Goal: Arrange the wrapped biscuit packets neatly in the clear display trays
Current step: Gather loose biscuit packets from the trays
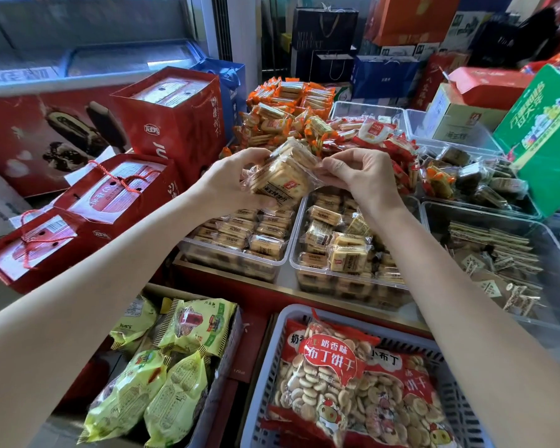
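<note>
Both hands held wrapped biscuit packets point(283, 176) above two clear display trays: left hand point(236, 179) gripped their left end, right hand point(359, 176) pinched the wrapper's right edge.

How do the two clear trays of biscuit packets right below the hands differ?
The left tray holds its packets in flat, even rows; the right tray holds packets that are jumbled, several tilted or lying on top of others. The left tray's top layer looks level, while the right tray's heaps unevenly. Both are clear plastic and hold similar pale, clear-wrapped square biscuits, and they stand side by side.
</note>
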{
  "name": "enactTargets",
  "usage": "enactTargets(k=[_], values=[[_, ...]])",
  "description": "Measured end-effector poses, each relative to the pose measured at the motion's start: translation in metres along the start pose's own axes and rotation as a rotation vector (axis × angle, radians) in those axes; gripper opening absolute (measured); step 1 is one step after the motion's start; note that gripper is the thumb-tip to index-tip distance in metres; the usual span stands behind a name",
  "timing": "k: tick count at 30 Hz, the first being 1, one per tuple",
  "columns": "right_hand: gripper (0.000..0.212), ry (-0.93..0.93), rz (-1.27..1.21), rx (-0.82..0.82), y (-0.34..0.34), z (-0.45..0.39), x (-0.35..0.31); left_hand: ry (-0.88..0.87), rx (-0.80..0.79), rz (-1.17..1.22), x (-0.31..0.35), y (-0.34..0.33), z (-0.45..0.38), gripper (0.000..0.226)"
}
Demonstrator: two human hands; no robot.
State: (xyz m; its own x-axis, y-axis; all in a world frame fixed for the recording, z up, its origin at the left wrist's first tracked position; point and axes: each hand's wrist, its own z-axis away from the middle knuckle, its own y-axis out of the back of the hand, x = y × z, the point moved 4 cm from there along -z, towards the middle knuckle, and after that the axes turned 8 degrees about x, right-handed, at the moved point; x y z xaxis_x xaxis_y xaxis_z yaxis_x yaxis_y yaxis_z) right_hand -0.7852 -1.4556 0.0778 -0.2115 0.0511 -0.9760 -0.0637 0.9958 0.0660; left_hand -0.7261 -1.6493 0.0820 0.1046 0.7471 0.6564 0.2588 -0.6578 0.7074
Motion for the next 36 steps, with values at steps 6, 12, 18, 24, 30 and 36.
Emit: enactTargets(k=[6, 12, 18, 24, 30, 36], values=[[0.003, -0.018, -0.039, 0.021, -0.008, 0.001, 0.003, 0.080, -0.036, 0.126, -0.009, -0.002, 0.005, 0.078], [0.027, 0.342, 0.560, -0.266, -0.012, -0.004, -0.012, 0.019, -0.086, -0.073, -0.010, 0.002, 0.000, 0.080], [0.009, 0.491, 0.593, -0.200, -0.014, -0.004, -0.024, 0.000, -0.093, -0.087, -0.007, -0.003, -0.003, 0.082], [0.026, 0.088, 0.388, -0.402, -0.011, -0.001, -0.008, 0.006, -0.095, -0.125, -0.011, -0.006, -0.004, 0.079], [0.076, 0.225, 0.724, -0.505, -0.026, 0.010, 0.005, 0.040, -0.102, 0.007, 0.001, -0.017, -0.002, 0.071], [0.068, 0.145, 0.482, -0.408, -0.004, 0.005, 0.012, 0.120, -0.055, 0.509, -0.012, -0.002, 0.002, 0.036]])
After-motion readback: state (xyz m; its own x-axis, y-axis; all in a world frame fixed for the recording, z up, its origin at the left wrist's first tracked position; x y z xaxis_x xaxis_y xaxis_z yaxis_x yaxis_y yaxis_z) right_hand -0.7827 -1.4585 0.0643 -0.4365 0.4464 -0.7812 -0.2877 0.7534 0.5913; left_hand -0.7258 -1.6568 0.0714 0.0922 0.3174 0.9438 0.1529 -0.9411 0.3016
